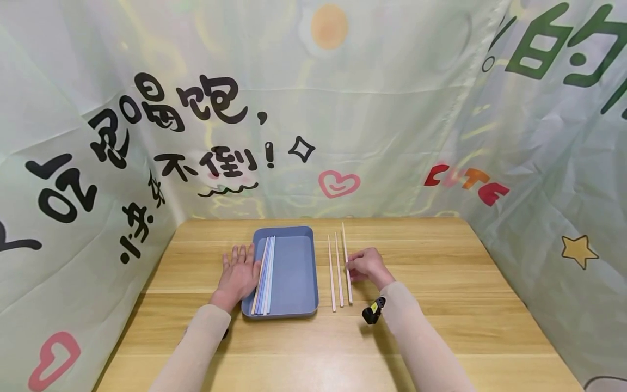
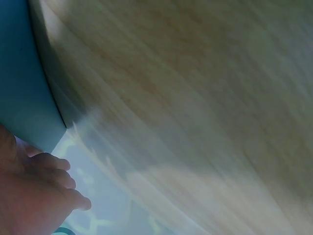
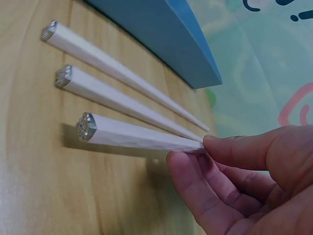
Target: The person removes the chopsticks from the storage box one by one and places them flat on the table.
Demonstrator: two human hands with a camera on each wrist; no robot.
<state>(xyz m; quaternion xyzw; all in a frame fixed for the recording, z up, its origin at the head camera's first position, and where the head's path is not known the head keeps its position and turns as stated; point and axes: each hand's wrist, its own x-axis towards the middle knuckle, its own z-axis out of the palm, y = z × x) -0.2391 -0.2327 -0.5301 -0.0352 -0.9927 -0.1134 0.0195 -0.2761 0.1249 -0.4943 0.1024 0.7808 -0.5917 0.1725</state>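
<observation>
Between thumb and fingertips, my right hand (image 1: pixel 368 265) pinches a pale pink chopstick (image 3: pixel 142 136) with a sparkly silver end cap. Its near end stands a little over the tabletop, casting a shadow in the right wrist view. To its left two matching chopsticks (image 1: pixel 338 272) (image 1: pixel 331 277) lie side by side on the table. My left hand (image 1: pixel 239 276) rests at the left rim of a blue tray (image 1: pixel 296 272), fingers straight and slightly spread, thumb reaching over the rim. Inside, along that left side, lie several chopsticks (image 1: pixel 265 277) in pink, blue and white tones.
The wooden table (image 1: pixel 421 337) bears the tray left of the loose chopsticks. Printed cloth (image 1: pixel 387 136) walls in the table at the back and both sides. A small black device (image 1: pixel 374 311) sits at my right wrist.
</observation>
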